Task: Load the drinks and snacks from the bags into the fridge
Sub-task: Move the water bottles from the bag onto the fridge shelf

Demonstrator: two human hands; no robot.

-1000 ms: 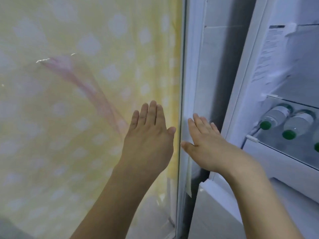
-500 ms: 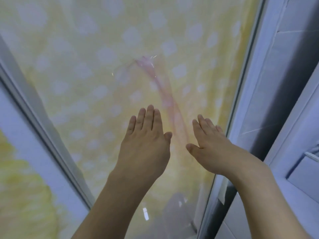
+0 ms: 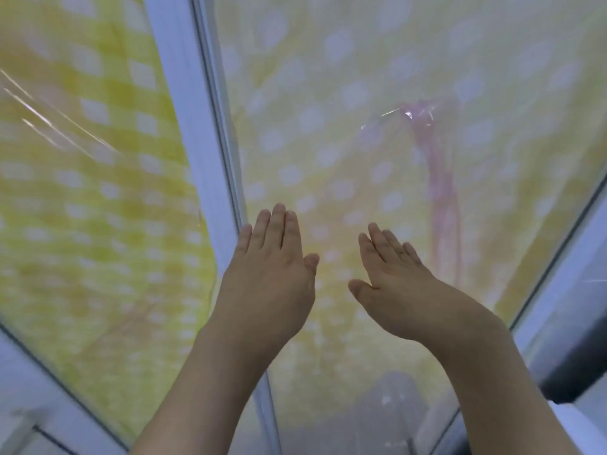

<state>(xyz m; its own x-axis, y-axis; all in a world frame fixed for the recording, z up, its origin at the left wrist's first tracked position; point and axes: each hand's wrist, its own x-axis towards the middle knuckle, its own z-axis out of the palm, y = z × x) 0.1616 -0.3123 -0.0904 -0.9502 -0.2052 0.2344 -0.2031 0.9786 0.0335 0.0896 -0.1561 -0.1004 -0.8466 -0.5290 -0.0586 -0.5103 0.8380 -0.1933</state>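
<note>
Both hands flat, fingers straight, on the glass fridge door (image 3: 377,159): left hand (image 3: 267,284) beside the door frame (image 3: 203,159), right hand (image 3: 404,290) alongside. The bottle shelf has swung out of sight; door's closing, loading looks finished. No drinks or snacks visible.

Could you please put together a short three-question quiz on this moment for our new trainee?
1. True or false: the left hand grips a bottle.
2. Which colour is the checked pattern on the glass door? A) blue B) yellow C) green
3. Fill in: the right hand has its fingers ____ (straight or curled).

Key: 1 false, both hands lie flat with nothing in them; 2 B; 3 straight.
</note>
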